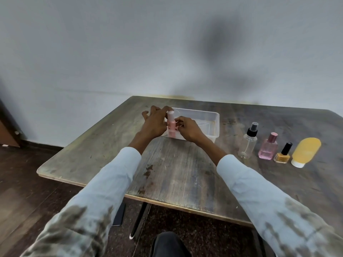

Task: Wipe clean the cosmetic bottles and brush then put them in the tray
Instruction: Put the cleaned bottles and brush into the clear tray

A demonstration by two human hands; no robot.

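Both our sleeves [104,191] reach up from the bottom of the frame across the bench [176,173] to the middle, where our hands meet at the near left corner of the clear tray [216,125]. Our left hand [155,125] and right hand [188,129] hold a pink bottle [171,125] upright between them, fingertips pinching its sides, its base seemingly inside the tray. We judge it light, stiff and smooth, likely to tip, so it is best held low on the body. At centre right stand a clear spray bottle [247,143], a pink perfume bottle [268,148], a nail polish bottle [282,154] and a yellow tube [305,154], all outside the tray. The glass ones look fragile.
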